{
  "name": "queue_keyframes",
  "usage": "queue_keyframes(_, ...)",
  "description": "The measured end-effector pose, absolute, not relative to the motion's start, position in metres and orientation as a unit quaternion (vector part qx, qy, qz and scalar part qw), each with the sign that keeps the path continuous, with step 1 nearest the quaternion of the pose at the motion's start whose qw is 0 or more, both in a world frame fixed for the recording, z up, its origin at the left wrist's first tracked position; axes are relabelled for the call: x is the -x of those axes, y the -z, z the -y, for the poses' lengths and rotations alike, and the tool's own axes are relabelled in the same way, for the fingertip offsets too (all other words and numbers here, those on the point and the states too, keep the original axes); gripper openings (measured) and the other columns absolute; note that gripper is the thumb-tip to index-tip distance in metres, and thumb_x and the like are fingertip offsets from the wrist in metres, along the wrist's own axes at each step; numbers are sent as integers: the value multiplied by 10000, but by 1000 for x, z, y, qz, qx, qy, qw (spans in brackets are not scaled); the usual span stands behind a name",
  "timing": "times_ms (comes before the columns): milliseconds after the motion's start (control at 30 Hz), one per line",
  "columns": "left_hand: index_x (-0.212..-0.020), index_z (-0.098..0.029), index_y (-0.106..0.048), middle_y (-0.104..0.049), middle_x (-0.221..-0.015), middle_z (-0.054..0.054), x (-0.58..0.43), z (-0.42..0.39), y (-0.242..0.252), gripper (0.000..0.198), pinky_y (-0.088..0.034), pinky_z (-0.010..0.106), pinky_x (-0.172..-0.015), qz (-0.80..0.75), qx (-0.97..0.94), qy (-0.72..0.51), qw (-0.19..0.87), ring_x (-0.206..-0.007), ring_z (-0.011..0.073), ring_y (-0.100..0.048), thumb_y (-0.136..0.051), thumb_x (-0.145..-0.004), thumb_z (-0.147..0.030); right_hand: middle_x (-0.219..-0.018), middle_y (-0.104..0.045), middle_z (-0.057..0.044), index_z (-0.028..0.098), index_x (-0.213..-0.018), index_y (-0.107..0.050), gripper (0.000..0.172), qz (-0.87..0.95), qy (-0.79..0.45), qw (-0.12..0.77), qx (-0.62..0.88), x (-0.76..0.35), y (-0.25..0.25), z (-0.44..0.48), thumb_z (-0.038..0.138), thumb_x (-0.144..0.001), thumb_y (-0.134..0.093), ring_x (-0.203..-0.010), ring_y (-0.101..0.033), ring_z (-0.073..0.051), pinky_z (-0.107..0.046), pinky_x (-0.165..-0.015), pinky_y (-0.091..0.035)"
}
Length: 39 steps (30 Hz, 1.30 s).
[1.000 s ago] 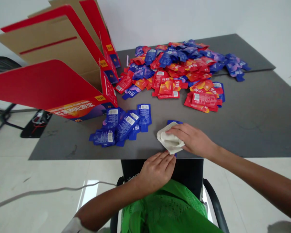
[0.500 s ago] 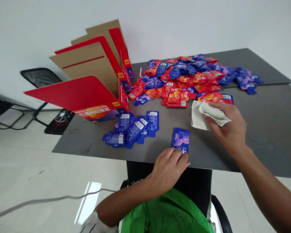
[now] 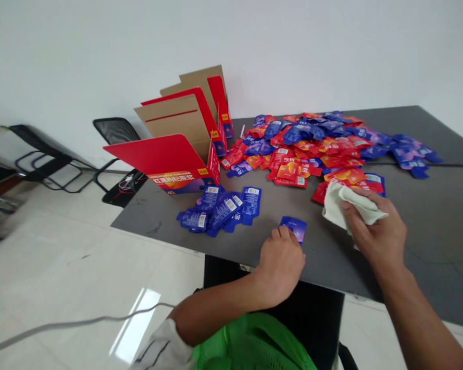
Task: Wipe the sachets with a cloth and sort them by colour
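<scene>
Cloth (image 3: pixel 351 208): pale, soft, matt woven fabric, at one o'clock. Sachets (image 3: pixel 231 213): glossy plastic film, at twelve o'clock. Carton (image 3: pixel 177 115): smooth printed red card, plain brown inside, at eleven o'clock. Tabletop (image 3: pixel 428 257): matt grey. Floor tiles (image 3: pixel 61 272): polished, at eight o'clock.

On the front panel of the red printed carton (image 3: pixel 179 181), I read large Chinese characters, roughly 红糖枸杞原浆, though the middle ones are soft on my feed. A small "40" sits at that panel's lower left. The blue sachets (image 3: pixel 224 211) show white barcode labels (image 3: pixel 227 209) on their backs, their digits too small for me to read. The red sachets (image 3: pixel 291 171) carry a two-character brand mark, too blurred to read with confidence.
</scene>
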<state>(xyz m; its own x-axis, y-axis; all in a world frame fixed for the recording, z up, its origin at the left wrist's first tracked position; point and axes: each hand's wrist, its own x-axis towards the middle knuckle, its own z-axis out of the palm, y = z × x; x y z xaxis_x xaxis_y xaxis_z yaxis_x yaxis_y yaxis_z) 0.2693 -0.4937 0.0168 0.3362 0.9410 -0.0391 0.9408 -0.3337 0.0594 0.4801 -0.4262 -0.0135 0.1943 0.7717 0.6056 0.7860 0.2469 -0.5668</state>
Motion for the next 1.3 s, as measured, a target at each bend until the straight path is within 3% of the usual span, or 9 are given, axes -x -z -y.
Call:
queue_keyframes(67,-1138,-60,-706,-726,-1034,189,-271,489,-26,220,-611,328,-669,-582,-810,23,71,-891,279,-751,-571,-984,-141,-1174,-740,-133,181,-1266,-716,485,629,3,472,618,-482,14,426,526,-929,-659,-1068,-709,-281,-395,-953,-534)
queue_keyframes(133,-1076,-88,-721,-756,-953,172,-269,484,-32,228,-610,331,-677,-588,-802,23,106,-850,279,-775,-522,-965,-79,-1175,-739,-137,185,-1265,-718,501,624,2,472,623,-485,14,426,548,-926,-649,-1067,-708,-293,-413,-947,-538)
queue_keyframes(333,-1083,-111,-711,-784,-955,180,-238,468,-37,301,-598,373,-759,-614,-781,-4,118,-900,311,-786,-455,-1044,-264,-1186,-736,-133,202,-1261,-719,518,612,-13,490,621,-486,12,427,581,-916,-643,-1088,-707,-312,-442,-961,-538)
queue_keyframes(533,-950,-195,-661,-771,-907,93,-169,455,-41,429,-519,311,-760,-635,-759,-62,130,-873,239,-750,-351,-1096,-453,-1161,-743,-112,227,-1239,-721,512,625,-25,492,606,-486,12,427,604,-901,-650,-1057,-715,-305,-434,-931,-550)
queue_keyframes(733,-822,-225,-610,-698,-771,19,-79,450,-44,462,-447,279,-676,-712,-609,-278,210,-752,209,-662,-449,-1013,-614,-1195,-742,-115,241,-1247,-717,503,637,-33,471,609,-489,14,426,598,-898,-653,-1087,-713,-319,-449,-941,-548)
queue_keyframes(933,-795,-212,-620,-634,-603,-9,-34,446,-23,505,-427,262,-544,-729,-546,-308,276,-573,187,-621,-522,-924,-690,-1202,-748,-102,265,-1226,-724,489,648,-53,453,611,-488,14,424,612,-891,-644,-1101,-712,-324,-458,-937,-551)
queue_keyframes(1033,-855,-200,-637,-627,-579,-18,-32,443,-13,450,-438,256,-523,-724,-536,-316,299,-524,173,-613,-574,-902,-642,-1211,-749,-93,267,-1239,-721,491,651,-63,440,615,-488,16,423,608,-894,-644,-1103,-712,-316,-454,-951,-543)
queue_keyframes(1133,-1081,-170,-654,-646,-613,-22,-37,439,-5,449,-455,254,-519,-716,-531,-332,307,-508,166,-615,-584,-909,-579,-1218,-751,-82,276,-1264,-712,504,655,-77,421,623,-491,18,422,610,-893,-648,-1084,-718,-306,-441,-935,-543)
queue_keyframes(1300,-1391,-164,-529,-638,-648,-40,-44,434,5,555,-485,259,-559,-718,-533,-355,271,-515,161,-610,-552,-957,-509,-1192,-762,-91,259,-1258,-719,514,657,-78,418,623,-493,23,421,603,-880,-669,-1059,-727,-304,-431,-945,-550)
